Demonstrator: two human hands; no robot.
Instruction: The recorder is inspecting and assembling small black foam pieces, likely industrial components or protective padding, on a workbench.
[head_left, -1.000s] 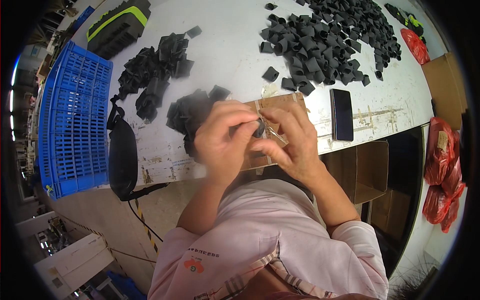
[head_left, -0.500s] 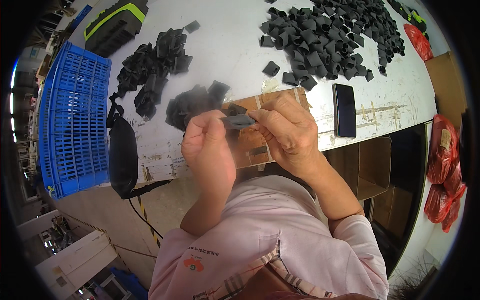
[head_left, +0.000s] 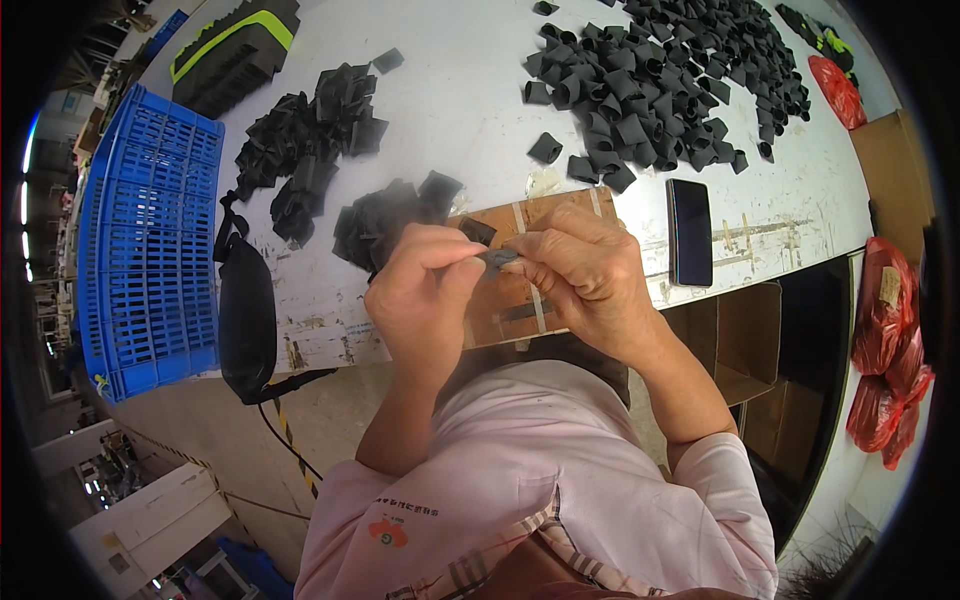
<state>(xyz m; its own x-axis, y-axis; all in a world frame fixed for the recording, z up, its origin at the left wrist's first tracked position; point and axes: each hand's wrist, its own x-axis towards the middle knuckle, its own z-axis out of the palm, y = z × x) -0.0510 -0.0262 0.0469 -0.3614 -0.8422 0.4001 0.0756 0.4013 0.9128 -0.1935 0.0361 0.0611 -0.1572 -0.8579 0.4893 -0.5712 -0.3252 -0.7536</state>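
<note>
Two hands pinch one small black rubber sleeve [head_left: 497,257] over brown cardboard board [head_left: 530,290]: left hand [head_left: 425,295] and right hand [head_left: 585,270] both grasping it. Large loose sleeve pile [head_left: 660,75] at 1 o'clock, seemingly unprocessed; smaller bunched heap [head_left: 310,150] at 11 o'clock, likely done.

1. The strip [head_left: 497,258] pinched between the left hand [head_left: 425,300] and right hand [head_left: 590,275] looked like matt black rubber or foam.
2. The board [head_left: 520,300] under the hands was brown cardboard or wood, dull, crossed by glossy tape.
3. The pile [head_left: 660,80] at 1 o'clock was matt black, soft-looking pieces.
4. The table [head_left: 470,110] was white, scuffed and stained along its near edge.
5. The crate [head_left: 150,240] at 9 o'clock was blue moulded plastic lattice.
6. The phone [head_left: 690,232] at 3 o'clock had a glossy black glass face.
7. The bags [head_left: 885,370] at 4 o'clock were shiny red plastic film.
8. The shirt [head_left: 530,480] was pale pink cloth.
</note>
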